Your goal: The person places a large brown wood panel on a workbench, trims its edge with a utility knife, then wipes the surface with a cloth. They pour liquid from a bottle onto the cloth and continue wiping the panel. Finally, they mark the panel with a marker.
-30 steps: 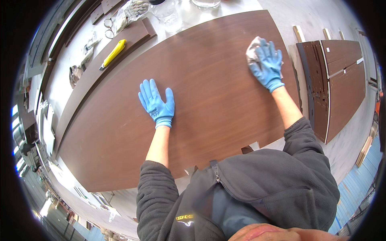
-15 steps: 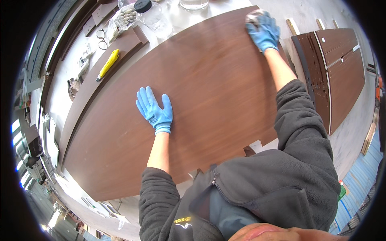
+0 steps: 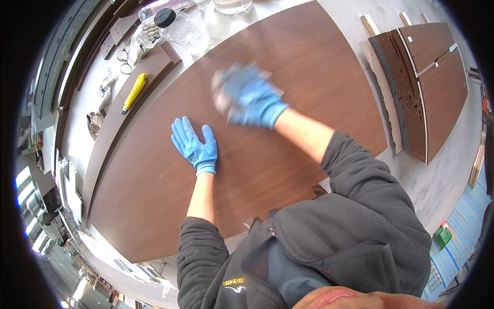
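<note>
A large dark brown wood-look panel [image 3: 288, 175] lies flat in front of me. My left hand [image 3: 194, 147], in a blue work glove, rests flat on it with the fingers stretched out. Farther to the right, my right hand [image 3: 252, 98], gloved alike, presses a crumpled greyish-white cloth [image 3: 222, 95] against the panel. Motion smears that hand and the cloth, so the grip's detail is blurred.
A narrower brown board [image 3: 116, 123] lies along the panel's left side, with a yellow utility knife [image 3: 135, 91] on it. Beyond stand a clear jar with a black lid [image 3: 177, 28] and scissors [image 3: 124, 62]. More brown panels [image 3: 437, 87] lie at the right.
My right hand has swept the cloth from the panel's far right corner leftward and nearer, to its upper middle. My left hand stays flat in nearly the same place.
</note>
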